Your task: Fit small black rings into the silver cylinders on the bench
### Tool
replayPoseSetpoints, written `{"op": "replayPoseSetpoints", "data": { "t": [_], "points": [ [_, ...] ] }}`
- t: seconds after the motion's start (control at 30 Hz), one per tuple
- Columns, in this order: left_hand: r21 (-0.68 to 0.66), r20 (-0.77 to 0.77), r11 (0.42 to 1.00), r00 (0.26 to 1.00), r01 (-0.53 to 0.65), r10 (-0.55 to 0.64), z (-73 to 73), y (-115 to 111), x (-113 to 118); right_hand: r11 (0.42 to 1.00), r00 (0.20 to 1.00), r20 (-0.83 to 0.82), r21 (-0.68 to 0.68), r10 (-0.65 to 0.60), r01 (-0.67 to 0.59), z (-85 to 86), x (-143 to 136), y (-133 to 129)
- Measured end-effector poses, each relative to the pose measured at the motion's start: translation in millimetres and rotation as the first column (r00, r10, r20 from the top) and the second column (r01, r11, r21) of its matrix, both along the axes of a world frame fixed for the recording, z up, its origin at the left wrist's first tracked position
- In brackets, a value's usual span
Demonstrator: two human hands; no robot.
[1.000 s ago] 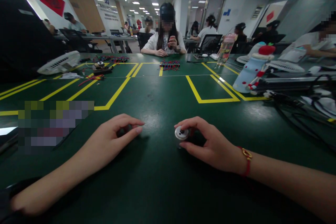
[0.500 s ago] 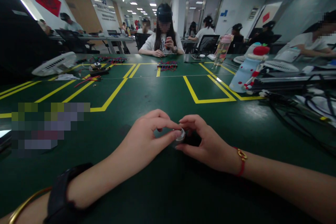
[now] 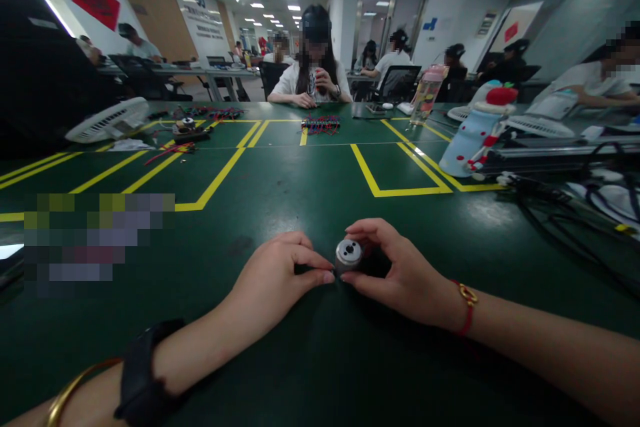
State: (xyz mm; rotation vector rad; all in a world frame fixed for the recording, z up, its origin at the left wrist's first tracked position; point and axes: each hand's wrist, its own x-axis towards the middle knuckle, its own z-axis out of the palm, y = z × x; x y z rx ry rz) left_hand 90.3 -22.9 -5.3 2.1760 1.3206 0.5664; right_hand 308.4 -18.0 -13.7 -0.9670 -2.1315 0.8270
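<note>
Head view: a green table (image 3: 290, 180) spreads wide, with a person (image 3: 311, 85) seated across it at twelve o'clock. At seven, the left hand (image 3: 275, 273) pinches thumb to forefinger; whether anything sits between, I cannot tell. From its three-o'clock side, the right hand (image 3: 397, 263) grasps the upright cylinder (image 3: 349, 253), which is at five o'clock.

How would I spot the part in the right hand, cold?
On the dark green table, find the right hand, with a red cord bracelet. Upright in its grip is a short grey cylinder. Its pale round top with dark spots sets it apart from the tall blue bottle and tangled wires farther off.
</note>
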Motion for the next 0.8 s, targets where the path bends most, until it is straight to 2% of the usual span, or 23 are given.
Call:
{"op": "replayPoseSetpoints", "data": {
  "t": [0.13,0.23,0.3,0.4,0.43,0.5,0.57,0.63,0.7,0.73,0.77,0.8],
  "points": [
    [-0.024,0.006,0.998,0.999,-0.052,0.053,6.7,0,-9,0.997,0.998,0.011,0.055,-0.063,0.062,7.6,8,3],
    [-0.044,-0.014,0.984,0.985,-0.172,0.172,18.7,-1,-34,0.96,0.962,0.074,0.126,-0.261,0.251,15.9,39,12],
    [-0.061,-0.032,0.963,0.964,-0.264,0.262,26.4,-2,-55,0.894,0.892,0.128,0.191,-0.433,0.406,18.6,73,20],
    [-0.112,-0.073,0.899,0.906,-0.422,0.416,31.2,-4,-85,0.737,0.724,0.174,0.29,-0.668,0.611,16.6,128,34],
    [-0.131,-0.087,0.872,0.882,-0.471,0.463,30.3,-5,-92,0.693,0.672,0.186,0.299,-0.717,0.657,14.9,144,38],
    [-0.158,-0.105,0.827,0.841,-0.54,0.53,25.3,-3,-102,0.649,0.609,0.225,0.284,-0.761,0.706,11.8,168,44],
    [-0.171,-0.108,0.812,0.83,-0.558,0.548,18.9,-1,-106,0.637,0.583,0.256,0.318,-0.771,0.702,10.7,177,47],
    [-0.18,-0.109,0.822,0.842,-0.54,0.529,14.3,2,-107,0.593,0.55,0.249,0.497,-0.797,0.634,12.7,170,47],
    [-0.181,-0.117,0.84,0.859,-0.511,0.498,12.5,3,-106,0.546,0.563,0.23,0.678,-0.794,0.492,16.5,145,41],
    [-0.179,-0.122,0.846,0.864,-0.503,0.488,12.3,3,-106,0.566,0.603,0.252,0.714,-0.757,0.412,18.3,127,35],
    [-0.174,-0.123,0.849,0.866,-0.499,0.484,12.3,3,-105,0.62,0.66,0.291,0.707,-0.692,0.339,19.5,105,29],
    [-0.172,-0.125,0.851,0.868,-0.495,0.48,12.2,3,-106,0.712,0.725,0.353,0.651,-0.592,0.264,19.9,82,22]
  ]
}}
